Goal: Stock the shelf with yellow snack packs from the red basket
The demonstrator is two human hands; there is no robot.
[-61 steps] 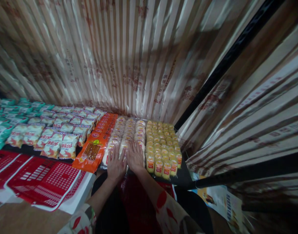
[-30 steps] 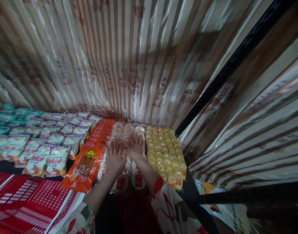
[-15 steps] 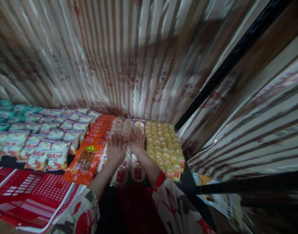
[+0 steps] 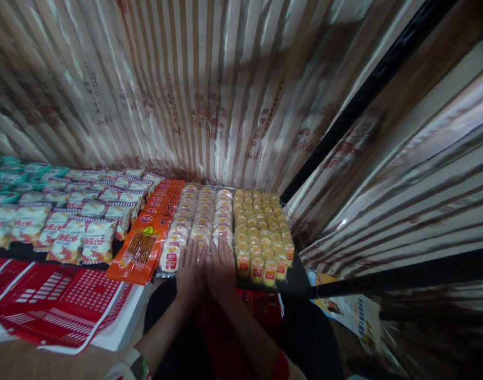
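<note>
Rows of white round snacks in clear wrappers (image 4: 202,214), with red labels, lie on the shelf in front of me. My left hand (image 4: 191,274) rests flat on the near end of the middle row, fingers stretched forward. Beside it, my right hand (image 4: 221,269) lies flat over the near end of the right row. Both hands are open and side by side, covering the front packs. Left of them are orange packets of brown sticks (image 4: 141,248). Yellow wrapped snacks (image 4: 261,237) stand in tight rows just right of my right hand.
White snack bags (image 4: 69,240) and green packs (image 4: 12,177) fill the shelf's left side. A red basket (image 4: 55,301) sits below it. Behind hangs a striped sheet (image 4: 210,95), with a black post (image 4: 360,105) at right. A printed bag (image 4: 352,314) lies low on the right.
Both hands have slid back toward me, from the middle of the white snack rows to their near ends, uncovering the far packs. The view has shifted slightly.
</note>
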